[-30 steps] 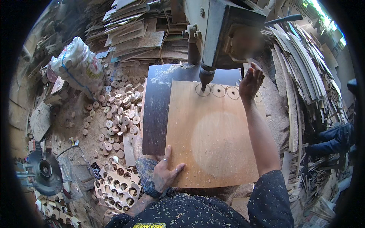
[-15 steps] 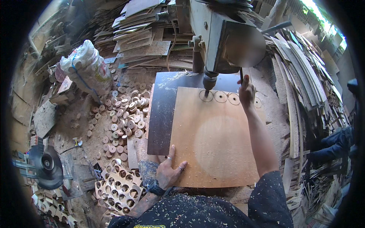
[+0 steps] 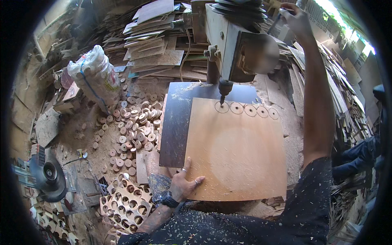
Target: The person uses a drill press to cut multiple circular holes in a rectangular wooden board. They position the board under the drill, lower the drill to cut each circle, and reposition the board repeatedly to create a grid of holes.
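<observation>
A tan plywood sheet (image 3: 241, 155) lies on the dark board (image 3: 173, 134) of a drill press (image 3: 224, 45). Along its far edge runs a row of several cut rings, each with a small centre hole. The drill bit (image 3: 222, 99) points down at the leftmost ring (image 3: 221, 107); whether it touches the wood I cannot tell. My left hand (image 3: 183, 185) rests on the sheet's near left corner, thumb and forefinger spread. At the upper right, my right hand (image 3: 297, 18) is raised with its fingers curled round the press's lever (image 3: 274, 25).
Left of the press, many round wooden discs (image 3: 134, 126) are heaped on the dusty floor. A filled plastic sack (image 3: 96, 73), a fan (image 3: 49, 173) and perforated offcuts (image 3: 126, 204) stand or lie further left. Stacked boards (image 3: 157, 41) rise behind; long strips (image 3: 339, 94) lean at the right.
My right hand has swung from beside the rings up to the upper right with the lever. The drill bit has risen, and the right-hand rings are uncovered. My left hand stays put.
</observation>
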Demonstrator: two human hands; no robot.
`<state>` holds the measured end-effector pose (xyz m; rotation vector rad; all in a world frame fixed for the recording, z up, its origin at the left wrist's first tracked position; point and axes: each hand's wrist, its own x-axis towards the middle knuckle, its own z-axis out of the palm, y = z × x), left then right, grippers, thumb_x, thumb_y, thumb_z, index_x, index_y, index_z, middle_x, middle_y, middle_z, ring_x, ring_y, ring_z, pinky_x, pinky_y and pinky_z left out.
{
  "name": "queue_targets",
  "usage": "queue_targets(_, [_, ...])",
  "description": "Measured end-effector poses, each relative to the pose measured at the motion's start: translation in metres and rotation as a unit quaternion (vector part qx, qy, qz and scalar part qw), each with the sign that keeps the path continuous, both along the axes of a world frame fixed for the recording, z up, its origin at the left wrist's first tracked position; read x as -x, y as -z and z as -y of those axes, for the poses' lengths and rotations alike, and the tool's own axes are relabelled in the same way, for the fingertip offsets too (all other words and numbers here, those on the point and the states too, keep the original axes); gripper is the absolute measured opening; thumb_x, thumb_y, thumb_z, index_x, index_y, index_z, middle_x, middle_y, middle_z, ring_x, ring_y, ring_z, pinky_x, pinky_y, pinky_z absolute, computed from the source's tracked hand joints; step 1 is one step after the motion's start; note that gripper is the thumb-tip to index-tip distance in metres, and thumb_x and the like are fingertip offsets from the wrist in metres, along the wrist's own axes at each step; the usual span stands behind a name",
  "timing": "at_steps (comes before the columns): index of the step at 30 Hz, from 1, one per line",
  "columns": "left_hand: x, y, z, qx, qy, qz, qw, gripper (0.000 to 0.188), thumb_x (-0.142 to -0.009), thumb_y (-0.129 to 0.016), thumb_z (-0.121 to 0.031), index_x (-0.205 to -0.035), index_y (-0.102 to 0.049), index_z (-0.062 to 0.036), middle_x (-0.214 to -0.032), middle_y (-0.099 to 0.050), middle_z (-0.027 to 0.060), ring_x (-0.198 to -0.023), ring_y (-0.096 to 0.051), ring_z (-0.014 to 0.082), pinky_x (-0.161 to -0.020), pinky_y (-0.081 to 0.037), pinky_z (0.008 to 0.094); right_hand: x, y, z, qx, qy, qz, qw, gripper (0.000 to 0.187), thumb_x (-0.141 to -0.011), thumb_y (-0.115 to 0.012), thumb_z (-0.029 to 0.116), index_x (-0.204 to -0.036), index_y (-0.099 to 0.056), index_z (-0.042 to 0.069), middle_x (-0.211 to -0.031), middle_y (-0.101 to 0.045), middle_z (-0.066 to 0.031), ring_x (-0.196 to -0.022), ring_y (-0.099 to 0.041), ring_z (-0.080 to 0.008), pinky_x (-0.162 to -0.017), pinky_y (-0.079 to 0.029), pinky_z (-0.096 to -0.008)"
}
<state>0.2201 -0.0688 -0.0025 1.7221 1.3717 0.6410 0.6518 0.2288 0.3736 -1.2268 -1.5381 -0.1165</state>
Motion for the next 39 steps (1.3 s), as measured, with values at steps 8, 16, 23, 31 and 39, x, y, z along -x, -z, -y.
queue_targets(8, [-0.037, -0.001, 0.002, 0.044, 0.025, 0.008, 0.999, 0.098, -0.087, -0.082, -0.046, -0.16, -0.032, -0.0039, -0.127, -0.067, 0.0292, -0.119, -0.068, 0.0354, -0.104, -0.052, 0.0407, -0.002, -0.004, -0.052, -0.041, 0.087, 0.078, 0.992, 0.012, -0.085, -0.069, 0.003, -0.095, -0.076, 0.0, -0.084, -0.075, -0.0102, -0.076, -0.07, -0.0172, -0.069, -0.056, -0.0331])
queue_targets(16, [-0.039, -0.004, 0.0, 0.055, 0.034, 0.006, 0.998, 0.101, -0.087, -0.081, -0.046, -0.161, -0.029, -0.0027, -0.127, -0.067, 0.0304, -0.116, -0.069, 0.0368, -0.102, -0.053, 0.042, 0.001, 0.001, -0.029, -0.07, 0.068, 0.095, 0.991, 0.014, -0.087, -0.069, 0.004, -0.099, -0.076, 0.001, -0.087, -0.076, -0.0102, -0.076, -0.07, -0.0188, -0.071, -0.057, -0.0354])
queue_targets(23, [-0.04, -0.001, 0.003, 0.059, 0.04, 0.012, 0.997, 0.102, -0.086, -0.081, -0.046, -0.161, -0.027, -0.0034, -0.129, -0.065, 0.0315, -0.118, -0.068, 0.0376, -0.103, -0.053, 0.0433, 0.009, 0.03, 0.065, -0.158, 0.145, 0.213, 0.953, 0.025, -0.097, -0.07, 0.024, -0.111, -0.073, 0.003, -0.091, -0.075, -0.009, -0.083, -0.07, -0.0117, -0.079, -0.055, -0.0289])
queue_targets(31, [-0.041, 0.001, 0.011, 0.025, 0.04, 0.017, 0.999, 0.097, -0.09, -0.079, -0.041, -0.162, -0.025, -0.0036, -0.13, -0.065, 0.0315, -0.12, -0.067, 0.0385, -0.104, -0.052, 0.0432, 0.073, 0.139, 0.21, -0.005, 0.237, 0.275, 0.932, 0.048, -0.094, -0.075, 0.039, -0.065, -0.058, 0.006, -0.06, -0.053, -0.0074, -0.049, -0.057, -0.0247, -0.05, -0.044, -0.0404])
queue_targets(39, [-0.039, 0.0, 0.007, 0.056, 0.053, 0.024, 0.997, 0.098, -0.09, -0.078, -0.042, -0.161, -0.024, -0.0013, -0.128, -0.066, 0.0314, -0.119, -0.067, 0.0382, -0.103, -0.052, 0.0421, 0.074, 0.167, 0.153, 0.145, 0.351, 0.3, 0.875, 0.053, -0.106, -0.049, 0.049, -0.079, -0.074, 0.01, -0.068, -0.067, -0.0208, -0.07, -0.071, -0.0428, -0.062, -0.056, -0.0515])
